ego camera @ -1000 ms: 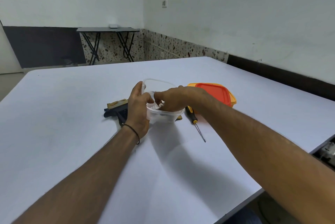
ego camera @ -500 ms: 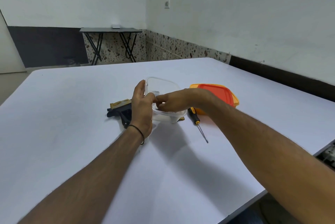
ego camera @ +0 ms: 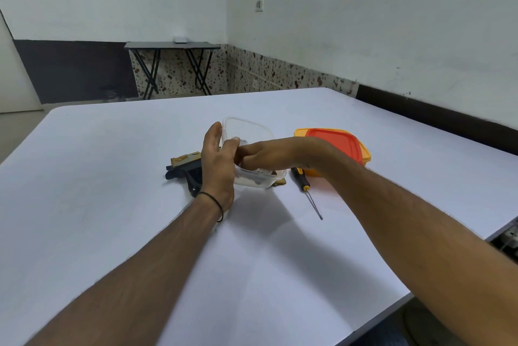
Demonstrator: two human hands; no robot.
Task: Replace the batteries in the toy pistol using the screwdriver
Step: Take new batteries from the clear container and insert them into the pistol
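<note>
- Toy pistol [ego camera: 180, 173]: black body with a tan piece on top, lying flat on the white table [ego camera: 112, 177]. It sits just to the outer, left side of the grip and behind the left hand [ego camera: 217, 166], which hides its right end. The marks on the tan piece are too small to read.
- Left hand: it stands on edge, palm against the left wall of a clear plastic tub [ego camera: 252, 128]. The thumb is hooked over the rim and the fingers are wrapped round the side, so it grips the tub. A thin black band [ego camera: 213, 200] circles the wrist.
- Right hand [ego camera: 260, 153]: it comes in from the right over the tub's rim, knuckles up and fingers curled down inside, close against the left thumb. The fingertips are hidden, so it cannot be told whether they pinch anything.
- Small dark things lie in the tub's bottom, under the grip, too blurred to name.
- Screwdriver [ego camera: 301, 180]: black-and-yellow handle and a thin steel shaft pointing towards the person. It lies on the table just right of the grip, touched by neither hand.
- An orange box with a red lid [ego camera: 333, 144] sits beyond the screwdriver, on the far side of the right wrist.
</note>
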